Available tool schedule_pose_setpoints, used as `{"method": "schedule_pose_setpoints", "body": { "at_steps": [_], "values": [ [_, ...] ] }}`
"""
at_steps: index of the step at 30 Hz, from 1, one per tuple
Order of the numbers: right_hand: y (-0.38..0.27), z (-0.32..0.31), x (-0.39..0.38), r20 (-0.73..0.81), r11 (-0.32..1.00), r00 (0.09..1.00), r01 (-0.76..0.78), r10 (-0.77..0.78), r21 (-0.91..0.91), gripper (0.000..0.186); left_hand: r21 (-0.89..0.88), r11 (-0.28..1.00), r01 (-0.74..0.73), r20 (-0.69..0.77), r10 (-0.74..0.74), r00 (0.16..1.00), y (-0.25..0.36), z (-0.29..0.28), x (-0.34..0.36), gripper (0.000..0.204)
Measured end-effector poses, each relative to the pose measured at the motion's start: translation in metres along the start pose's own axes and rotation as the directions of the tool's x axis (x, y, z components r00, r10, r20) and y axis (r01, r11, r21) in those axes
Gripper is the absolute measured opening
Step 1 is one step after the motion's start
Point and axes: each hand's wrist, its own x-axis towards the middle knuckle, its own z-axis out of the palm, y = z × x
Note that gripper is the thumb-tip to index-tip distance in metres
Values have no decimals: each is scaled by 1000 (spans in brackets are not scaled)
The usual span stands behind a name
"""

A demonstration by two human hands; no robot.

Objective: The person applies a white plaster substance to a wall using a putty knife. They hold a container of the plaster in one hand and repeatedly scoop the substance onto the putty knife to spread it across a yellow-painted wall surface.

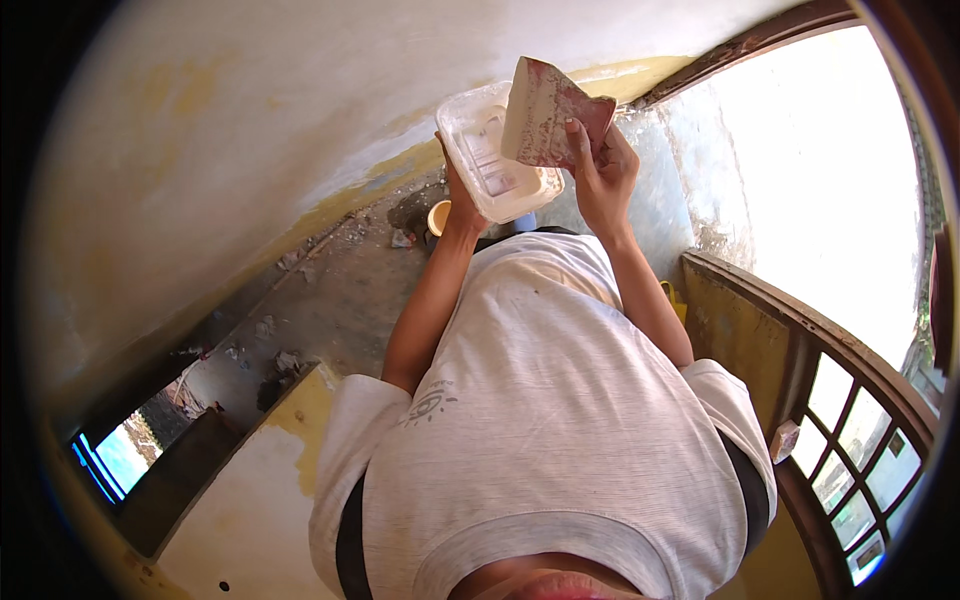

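Up in front of me, my left hand (462, 195) grips the left side of a shallow translucent plastic container (548, 190). Its inside is smeared with white paste or powder, and most of that hand's fingers are hidden behind it. My right hand (607, 185) is closed around a flat, stiff maroon piece (560, 118) with white residue over its surface; its exact kind I cannot make out. The piece is tilted over the container's right part and covers its upper right corner. Whether the two touch, I cannot tell.
A patchy white and yellow wall (250, 130) runs along the left and ahead. Debris lies on the grey floor (340, 285) at its foot, near a small yellowish tub (438, 217). On the right are a wooden-framed opening and a paned window (860, 460).
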Motion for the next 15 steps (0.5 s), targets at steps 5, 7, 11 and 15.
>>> {"method": "schedule_pose_setpoints", "body": {
  "at_steps": [5,7,11,15],
  "values": [
    [5,10,-6,151,809,894,447,-422,-382,7,-69,998,8,-60,-13,998,5,12,5,67],
    [13,13,-9,289,758,872,487,-395,-434,7,-60,998,-16,-31,14,999,8,18,7,64],
    [10,14,-11,223,783,894,448,-389,-431,8,-121,992,-21,7,22,1000,13,15,4,57],
    [18,11,-8,101,944,976,211,-191,-254,14,-138,990,-18,5,18,1000,16,15,6,56]
  ]
}}
